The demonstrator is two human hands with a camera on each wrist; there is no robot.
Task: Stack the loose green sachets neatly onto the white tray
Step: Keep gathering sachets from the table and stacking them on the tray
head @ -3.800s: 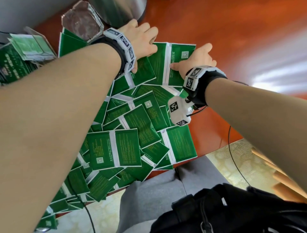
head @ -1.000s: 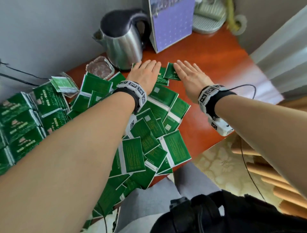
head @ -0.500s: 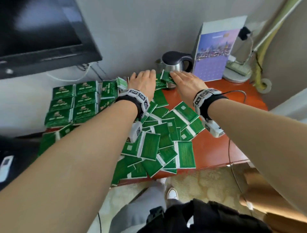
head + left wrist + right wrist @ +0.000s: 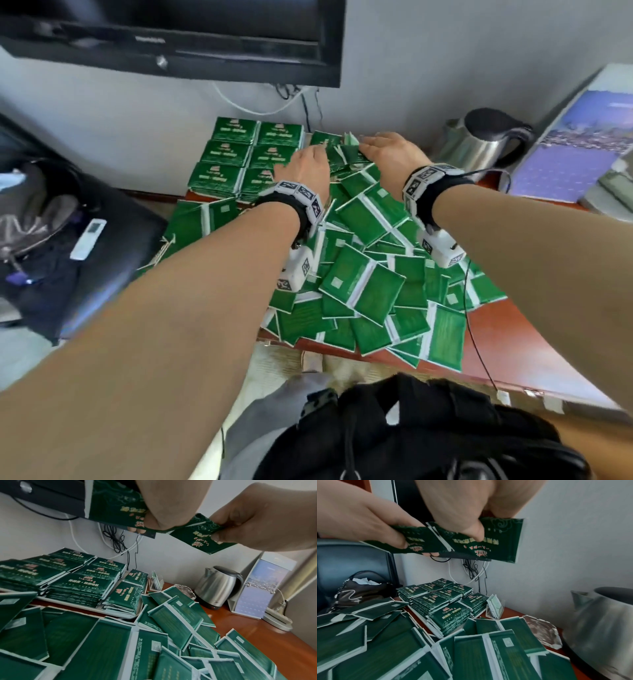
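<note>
While a small bundle of green sachets (image 4: pixel 458 540) was held in the air above the loose pile (image 4: pixel 363 284), it was pinched from both ends: the left hand (image 4: pixel 308 168) and the right hand (image 4: pixel 394 154) were each clamped on it, thumbs on the printed faces. Neat stacks (image 4: pixel 246 161) were seen on the white tray (image 4: pixel 120 615) by the wall. A steel kettle (image 4: pixel 479 144) was seen to the right on the red-brown table (image 4: pixel 513 342), a black screen (image 4: pixel 171 37) overhead.

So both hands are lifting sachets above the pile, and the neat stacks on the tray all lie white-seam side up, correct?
Not quite. Both hands, left and right, do hold sachets, but the tray stacks lie printed side up; the left wrist view shows it. The loose pile shows seams.
</note>
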